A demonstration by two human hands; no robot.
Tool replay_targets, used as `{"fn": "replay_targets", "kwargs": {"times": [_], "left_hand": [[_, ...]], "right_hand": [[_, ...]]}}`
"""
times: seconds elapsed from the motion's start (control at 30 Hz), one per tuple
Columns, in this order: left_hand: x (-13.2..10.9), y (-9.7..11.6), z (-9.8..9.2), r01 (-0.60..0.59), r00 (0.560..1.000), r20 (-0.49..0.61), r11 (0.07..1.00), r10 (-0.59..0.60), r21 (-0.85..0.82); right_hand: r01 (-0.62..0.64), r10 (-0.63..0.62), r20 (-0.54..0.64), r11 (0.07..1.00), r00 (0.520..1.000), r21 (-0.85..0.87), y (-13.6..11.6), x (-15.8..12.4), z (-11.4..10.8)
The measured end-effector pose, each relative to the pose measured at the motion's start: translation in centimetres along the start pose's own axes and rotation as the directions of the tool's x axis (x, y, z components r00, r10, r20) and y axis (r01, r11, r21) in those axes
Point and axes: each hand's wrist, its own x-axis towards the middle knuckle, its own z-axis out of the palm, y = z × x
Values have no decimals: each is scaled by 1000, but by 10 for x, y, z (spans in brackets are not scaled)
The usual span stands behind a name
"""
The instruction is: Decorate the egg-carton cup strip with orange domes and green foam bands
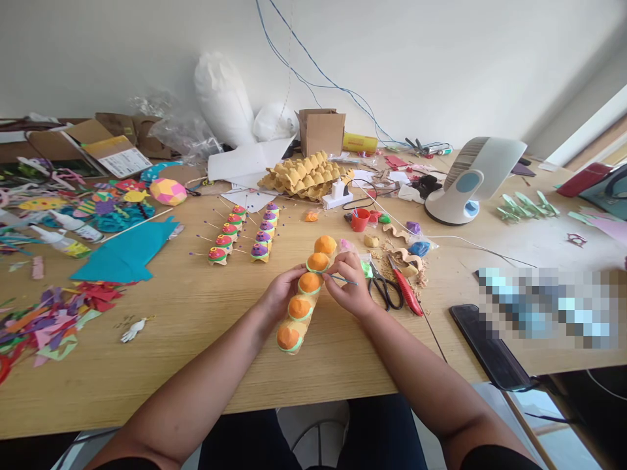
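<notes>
My left hand [287, 292] is closed on the left side of an egg-carton strip [310, 283], which slants over the table's front. Its several cups wear orange, clay-like domes, most rimmed in light green; no green shows on the farthest one. My right hand [349, 284] pinches a thin blue stick [347, 281] against the strip's right side, near the second and third cups from the far end. The stick's tip is hard to make out. Beyond lie two finished-looking strips, one with red-and-green domes [224, 240] and one with purple domes [263, 235], with thin pins sticking out.
Black-handled scissors [385, 287] and a red utility knife [405, 286] lie right of my right hand, near carton scraps. A red cup [360, 220], stacked egg cartons [306, 176] and a fan [473, 183] stand behind. A phone [490, 346] lies right; colored scraps [59, 320] cover the left.
</notes>
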Motion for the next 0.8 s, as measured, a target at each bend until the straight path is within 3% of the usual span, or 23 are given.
{"fn": "replay_targets", "kwargs": {"times": [0.33, 0.8], "left_hand": [[2, 0, 1, -22, 998, -59, 997, 18, -70], [5, -4, -2, -157, 983, -100, 987, 153, -37]], "right_hand": [[-17, 17, 4, 1000, 1000, 21, -1, 1, -3], [-69, 68, 34, 998, 997, 15, 2, 5, -4]]}}
